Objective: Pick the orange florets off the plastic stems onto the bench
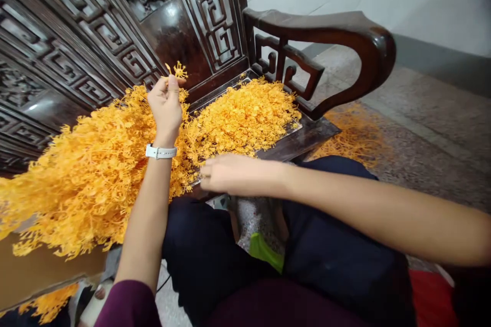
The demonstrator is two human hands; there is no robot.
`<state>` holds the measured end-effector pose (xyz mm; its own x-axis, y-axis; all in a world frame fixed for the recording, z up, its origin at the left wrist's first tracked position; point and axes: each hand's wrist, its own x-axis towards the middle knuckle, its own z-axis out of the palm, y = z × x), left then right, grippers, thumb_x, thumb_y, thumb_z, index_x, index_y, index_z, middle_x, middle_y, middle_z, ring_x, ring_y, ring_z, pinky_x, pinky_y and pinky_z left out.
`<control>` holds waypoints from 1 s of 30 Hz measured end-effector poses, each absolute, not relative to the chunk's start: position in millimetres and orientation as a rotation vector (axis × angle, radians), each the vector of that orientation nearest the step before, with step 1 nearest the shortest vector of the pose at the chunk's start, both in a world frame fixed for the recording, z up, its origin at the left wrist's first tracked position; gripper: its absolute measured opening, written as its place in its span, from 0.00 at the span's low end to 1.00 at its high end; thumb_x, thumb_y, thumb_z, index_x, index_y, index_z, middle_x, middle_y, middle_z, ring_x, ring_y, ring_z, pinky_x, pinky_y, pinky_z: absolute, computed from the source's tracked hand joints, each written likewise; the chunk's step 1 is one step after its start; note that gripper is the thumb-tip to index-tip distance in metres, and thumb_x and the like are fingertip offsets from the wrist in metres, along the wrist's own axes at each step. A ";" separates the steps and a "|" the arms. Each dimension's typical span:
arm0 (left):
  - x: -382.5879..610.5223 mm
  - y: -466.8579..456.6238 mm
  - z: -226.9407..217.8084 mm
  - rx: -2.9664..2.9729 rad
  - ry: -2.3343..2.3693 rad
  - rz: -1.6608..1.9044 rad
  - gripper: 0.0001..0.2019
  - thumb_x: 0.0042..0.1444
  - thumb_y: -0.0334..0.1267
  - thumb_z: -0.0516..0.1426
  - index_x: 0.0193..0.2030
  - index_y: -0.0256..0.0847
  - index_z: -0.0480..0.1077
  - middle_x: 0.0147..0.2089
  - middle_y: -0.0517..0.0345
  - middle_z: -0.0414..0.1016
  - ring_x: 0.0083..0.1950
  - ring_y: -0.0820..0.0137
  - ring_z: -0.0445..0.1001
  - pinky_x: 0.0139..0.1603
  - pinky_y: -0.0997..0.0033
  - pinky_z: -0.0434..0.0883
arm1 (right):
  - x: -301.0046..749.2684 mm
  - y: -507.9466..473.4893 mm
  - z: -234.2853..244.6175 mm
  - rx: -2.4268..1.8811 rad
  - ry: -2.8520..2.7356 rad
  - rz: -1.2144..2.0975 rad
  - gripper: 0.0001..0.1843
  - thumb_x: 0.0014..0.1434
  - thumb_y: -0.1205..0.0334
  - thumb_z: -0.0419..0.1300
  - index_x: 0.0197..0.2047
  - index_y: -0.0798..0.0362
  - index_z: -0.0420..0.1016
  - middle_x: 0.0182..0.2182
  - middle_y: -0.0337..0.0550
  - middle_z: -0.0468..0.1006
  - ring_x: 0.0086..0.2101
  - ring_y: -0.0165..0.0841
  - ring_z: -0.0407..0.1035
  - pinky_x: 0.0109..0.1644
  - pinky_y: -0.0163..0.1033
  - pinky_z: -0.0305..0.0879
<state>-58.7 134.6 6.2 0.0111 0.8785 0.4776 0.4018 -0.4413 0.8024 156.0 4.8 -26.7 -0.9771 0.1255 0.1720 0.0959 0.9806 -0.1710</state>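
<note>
My left hand [165,102], with a pale watch [161,152] on its wrist, is raised above the heap. Its thumb and fingers pinch a small orange plastic flower-shaped piece [179,69] with thin spiky arms. Low at the bench's front edge, my right hand [226,173] reaches left, back upward, beside the orange pieces. Its fingertips are blurred and partly hidden, so what they hold does not show. A large tangled heap of orange pieces [92,173] lies at the left. To its right is a smaller, flatter pile of loose orange pieces [245,115].
The dark carved wooden bench [303,138] has a latticed back [172,30] and a curved armrest [345,25]. Thin orange strands [349,133] lie on the floor beyond it. A cardboard box [49,265] stands lower left. My knees sit close to the bench front.
</note>
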 end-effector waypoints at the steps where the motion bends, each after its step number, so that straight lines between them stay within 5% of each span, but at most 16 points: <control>1: -54.1 132.2 2.5 1.786 1.326 1.552 0.28 0.63 0.72 0.60 0.38 0.47 0.76 0.19 0.68 0.55 0.20 0.75 0.50 0.22 0.65 0.49 | 159.3 20.0 -26.5 -0.302 -2.975 0.269 0.14 0.69 0.75 0.59 0.53 0.56 0.82 0.45 0.52 0.83 0.44 0.43 0.78 0.39 0.44 0.66; 7: -42.4 124.9 -6.1 1.545 1.377 1.703 0.33 0.53 0.78 0.63 0.38 0.46 0.75 0.17 0.74 0.48 0.17 0.79 0.42 0.19 0.66 0.44 | 178.1 74.5 -27.6 -0.747 -2.858 0.329 0.14 0.72 0.67 0.59 0.57 0.58 0.80 0.54 0.60 0.79 0.44 0.43 0.75 0.40 0.43 0.62; 12: -40.3 116.1 -10.7 1.544 1.331 1.597 0.29 0.54 0.73 0.66 0.40 0.47 0.75 0.18 0.74 0.45 0.18 0.77 0.41 0.18 0.66 0.43 | 176.1 98.4 -27.5 -0.781 -2.367 0.643 0.10 0.74 0.60 0.59 0.50 0.57 0.78 0.42 0.50 0.80 0.39 0.37 0.71 0.46 0.44 0.62; 17: -23.2 101.8 -17.3 1.660 1.236 1.390 0.23 0.57 0.64 0.70 0.43 0.47 0.79 0.19 0.72 0.50 0.17 0.78 0.45 0.18 0.67 0.44 | 164.1 122.7 -37.3 -0.753 -1.678 1.180 0.10 0.71 0.58 0.66 0.46 0.54 0.70 0.31 0.36 0.71 0.31 0.29 0.65 0.37 0.38 0.62; 21: -11.1 90.5 -11.4 1.556 1.157 1.276 0.24 0.56 0.65 0.70 0.40 0.47 0.76 0.17 0.73 0.46 0.16 0.78 0.42 0.18 0.69 0.43 | 165.4 129.3 -43.9 -0.660 -1.509 1.520 0.11 0.68 0.61 0.69 0.44 0.52 0.69 0.30 0.33 0.71 0.27 0.27 0.65 0.31 0.35 0.63; 30: -8.2 80.2 -0.4 1.335 0.931 1.132 0.22 0.59 0.57 0.71 0.35 0.44 0.71 0.15 0.74 0.48 0.16 0.81 0.41 0.17 0.77 0.45 | 176.0 124.1 -46.1 -0.332 -1.509 1.706 0.26 0.58 0.44 0.78 0.39 0.54 0.73 0.27 0.32 0.71 0.28 0.25 0.64 0.34 0.34 0.63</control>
<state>-8.2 80.2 -0.4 0.2348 0.9660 0.1083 -0.0808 -0.0916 0.9925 176.0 124.1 -46.1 -0.6328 0.7095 0.3101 -0.3942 0.0494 -0.9177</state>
